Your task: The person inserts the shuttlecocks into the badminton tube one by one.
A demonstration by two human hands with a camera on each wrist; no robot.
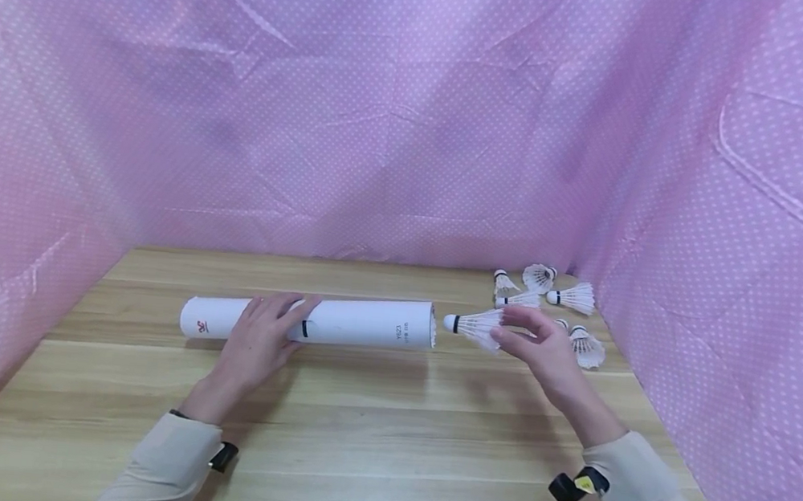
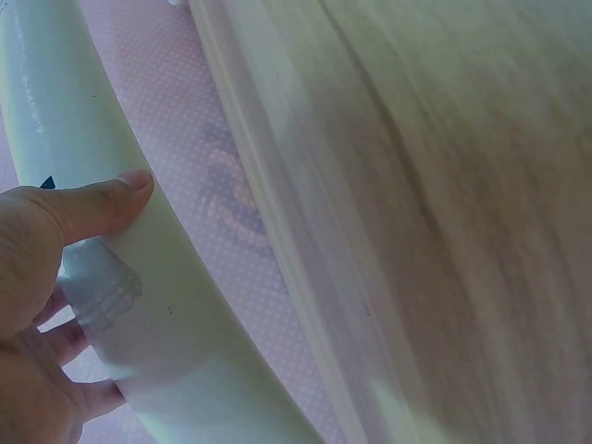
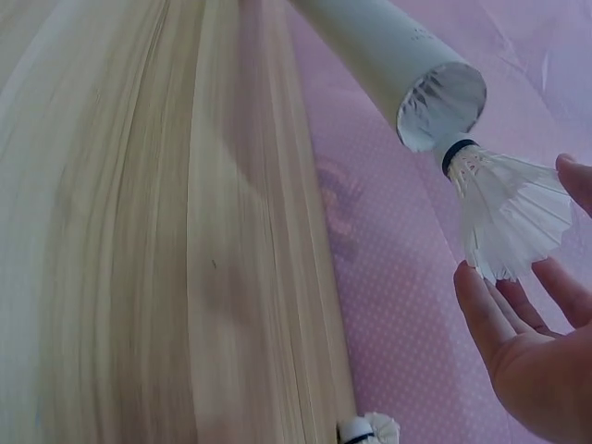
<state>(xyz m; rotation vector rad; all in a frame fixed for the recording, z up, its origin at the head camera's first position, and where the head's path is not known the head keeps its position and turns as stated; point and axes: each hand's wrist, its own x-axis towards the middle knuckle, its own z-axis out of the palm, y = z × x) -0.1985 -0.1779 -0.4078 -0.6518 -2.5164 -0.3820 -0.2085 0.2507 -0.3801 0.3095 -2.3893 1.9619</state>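
Note:
My left hand (image 1: 262,338) grips a long white shuttlecock tube (image 1: 365,324) around its middle, and the tube lies sideways with its open end to the right. In the left wrist view the thumb and fingers curl round the tube (image 2: 185,305). My right hand (image 1: 544,349) holds a white feather shuttlecock (image 1: 477,326) by its skirt, cork toward the tube's mouth. The right wrist view shows the cork of this shuttlecock (image 3: 509,208) close to the opening of the tube (image 3: 370,55). Feathers show inside that opening.
Several more shuttlecocks (image 1: 573,297) lie in a group at the table's back right corner, behind and beside my right hand. Pink dotted cloth (image 1: 381,160) stands around the back and sides of the wooden table (image 1: 353,447).

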